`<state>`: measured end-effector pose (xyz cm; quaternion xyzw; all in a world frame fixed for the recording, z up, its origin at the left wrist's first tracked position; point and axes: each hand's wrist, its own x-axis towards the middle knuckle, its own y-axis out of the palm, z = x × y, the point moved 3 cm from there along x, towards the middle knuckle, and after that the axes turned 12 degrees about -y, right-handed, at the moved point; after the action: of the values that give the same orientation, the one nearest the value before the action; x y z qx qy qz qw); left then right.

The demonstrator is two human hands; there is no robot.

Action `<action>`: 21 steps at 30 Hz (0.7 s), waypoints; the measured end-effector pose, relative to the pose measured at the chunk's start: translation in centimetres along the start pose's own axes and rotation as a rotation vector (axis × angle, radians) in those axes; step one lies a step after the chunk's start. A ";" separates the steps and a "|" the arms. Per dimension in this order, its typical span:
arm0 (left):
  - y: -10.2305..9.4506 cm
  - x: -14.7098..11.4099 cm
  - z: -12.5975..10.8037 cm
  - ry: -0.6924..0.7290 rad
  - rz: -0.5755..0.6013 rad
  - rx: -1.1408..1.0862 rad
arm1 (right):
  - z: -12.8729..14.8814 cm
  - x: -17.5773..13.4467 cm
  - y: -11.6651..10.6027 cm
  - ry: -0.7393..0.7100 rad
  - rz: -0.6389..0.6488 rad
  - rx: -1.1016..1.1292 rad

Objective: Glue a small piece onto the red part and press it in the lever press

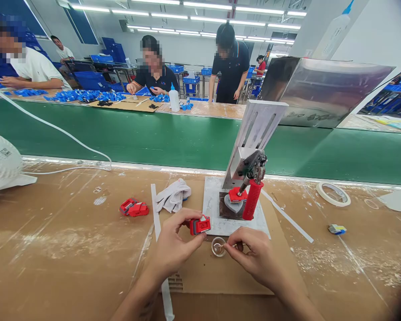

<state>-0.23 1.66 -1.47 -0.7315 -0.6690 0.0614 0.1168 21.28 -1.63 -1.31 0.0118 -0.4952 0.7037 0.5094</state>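
Fingers (187,232) of the left hand (172,247) pinch a small red part (199,225) above the cardboard sheet (207,276). The right hand (254,256) closes thumb and forefinger on a tiny piece, too small to identify, over a clear dish (218,246). At twelve o'clock stands a toggle press (250,178); at ten o'clock lie a white glove (172,196) and another red piece (134,208) on the tabletop (53,249).

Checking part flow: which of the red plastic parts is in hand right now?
The red part pinched in the left hand; the other red parts lie loose on the table beside the glove.
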 end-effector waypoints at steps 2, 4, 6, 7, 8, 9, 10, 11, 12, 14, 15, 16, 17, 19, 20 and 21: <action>0.1 0.0 -0.2 0.001 0.005 -0.005 | -0.1 0.0 0.3 -0.003 0.005 -0.011; 0.2 -0.1 -0.4 -0.004 0.011 -0.005 | -0.3 0.0 0.5 -0.001 0.015 -0.016; 0.2 0.0 -0.5 -0.011 0.012 -0.005 | -0.4 0.0 0.6 0.004 0.023 -0.018; 0.2 0.0 -0.5 -0.011 0.013 -0.008 | -0.4 0.1 0.6 0.007 0.022 -0.021; 0.2 0.0 -0.4 -0.010 0.016 -0.010 | -0.4 0.1 0.6 0.007 0.019 -0.023; 0.2 0.0 -0.4 -0.008 0.019 -0.012 | -0.3 0.1 0.5 0.004 0.012 -0.022; 0.2 0.0 -0.3 -0.008 0.024 -0.012 | -0.2 0.1 0.3 0.001 -0.001 -0.014; 0.2 0.0 -0.3 -0.007 0.029 -0.011 | -0.1 0.1 0.0 0.005 -0.017 0.004; 0.2 0.0 -0.2 -0.008 0.031 -0.009 | 0.0 0.1 -0.3 0.020 -0.041 0.029; 0.2 0.0 -0.3 -0.012 0.035 -0.002 | 0.3 -0.1 -1.3 0.070 -0.133 0.109; 0.3 -0.1 -0.4 -0.013 0.041 0.002 | 0.5 -0.2 -1.8 0.093 -0.210 0.163; 0.5 -0.2 -0.5 -0.012 0.051 0.004 | 0.6 -0.2 -2.3 0.110 -0.304 0.222; 0.6 -0.2 -0.7 -0.010 0.064 0.006 | 0.7 -0.3 -2.6 0.119 -0.406 0.281; 1.1 -0.4 -1.2 -0.008 0.091 0.004 | 0.9 -0.2 -2.8 0.132 -0.565 0.387; 1.3 -0.5 -1.4 -0.009 0.101 0.000 | 1.0 -0.1 -2.7 0.145 -0.602 0.425; 1.5 -0.6 -1.6 -0.011 0.111 -0.005 | 1.0 0.1 -2.5 0.158 -0.615 0.452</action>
<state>1.51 0.76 -0.38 -0.7673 -0.6283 0.0702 0.1078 22.52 -2.31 0.94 0.2172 -0.2602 0.6083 0.7177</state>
